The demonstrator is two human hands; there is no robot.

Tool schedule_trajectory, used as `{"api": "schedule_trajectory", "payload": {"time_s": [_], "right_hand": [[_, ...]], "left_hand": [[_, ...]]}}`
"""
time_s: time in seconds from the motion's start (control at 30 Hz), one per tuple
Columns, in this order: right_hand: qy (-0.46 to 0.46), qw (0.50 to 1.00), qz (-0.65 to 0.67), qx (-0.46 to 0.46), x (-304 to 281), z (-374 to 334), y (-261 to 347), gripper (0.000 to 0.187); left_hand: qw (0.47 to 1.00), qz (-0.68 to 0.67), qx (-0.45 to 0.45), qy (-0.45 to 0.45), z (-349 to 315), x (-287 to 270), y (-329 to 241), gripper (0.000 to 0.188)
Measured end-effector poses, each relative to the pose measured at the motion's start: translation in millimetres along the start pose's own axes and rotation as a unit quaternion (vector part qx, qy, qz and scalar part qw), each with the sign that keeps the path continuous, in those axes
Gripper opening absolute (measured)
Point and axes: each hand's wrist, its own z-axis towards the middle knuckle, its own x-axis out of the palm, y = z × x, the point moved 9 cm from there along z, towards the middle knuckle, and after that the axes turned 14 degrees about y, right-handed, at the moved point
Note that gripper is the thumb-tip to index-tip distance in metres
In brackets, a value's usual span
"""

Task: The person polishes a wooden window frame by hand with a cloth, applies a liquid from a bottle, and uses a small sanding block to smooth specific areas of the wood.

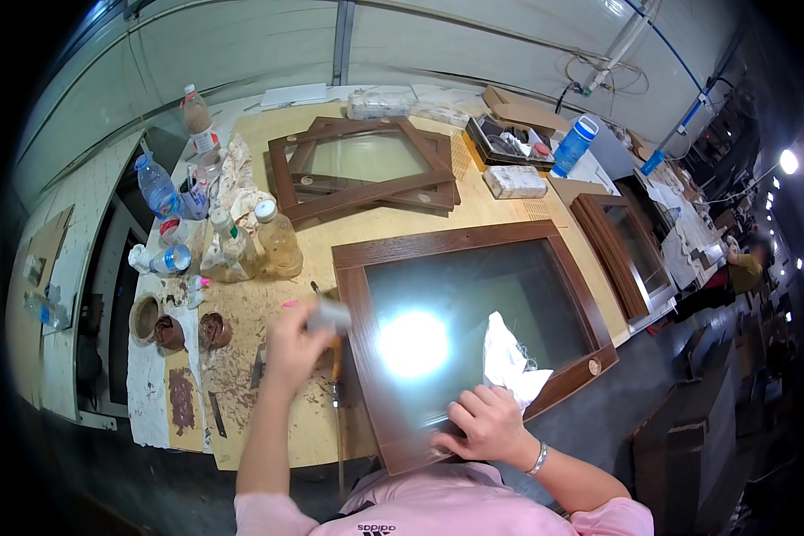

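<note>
A brown wood-framed glass door panel point(456, 243) lies at the table's near edge, a bright light reflected in its glass. By its left side, my left hand point(292, 347) is raised, fingers pinched on a small grey block point(330, 317), slightly blurred; its exact kind does not show. My right hand point(489, 422) is closed around a crumpled white cloth point(509, 362) over the panel's lower right part. Below my left hand, a thin tool with an orange handle point(337, 362) is partly covered. Pots of brown paste point(214, 330) stand to the left.
Two similar frames point(366, 201) lie stacked at the back, and more lean on the right point(612, 259). Bottles point(280, 241) crowd the left side. A black tray of items point(514, 143), a wrapped block point(515, 182) and a blue bottle point(575, 146) sit back right. A person point(743, 272) is far right.
</note>
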Motion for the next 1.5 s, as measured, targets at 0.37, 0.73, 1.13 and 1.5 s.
{"api": "schedule_trajectory", "payload": {"time_s": [0.37,0.73,1.13,1.5], "right_hand": [[-0.058,0.998,0.003,-0.030,-2,3,7,0.047],[-0.056,0.998,-0.014,-0.026,5,-8,4,0.041],[-0.073,0.995,0.023,-0.064,3,-14,10,0.033],[-0.159,0.986,0.023,0.040,-33,-43,-81,0.013]], "left_hand": [[0.995,-0.061,0.041,-0.060,-8,-5,10,0.036],[0.999,-0.005,0.017,-0.047,-142,35,-29,0.035],[0.991,-0.023,-0.023,-0.130,-205,69,-43,0.034],[0.929,0.324,0.113,-0.138,-208,159,-129,0.029]]}}
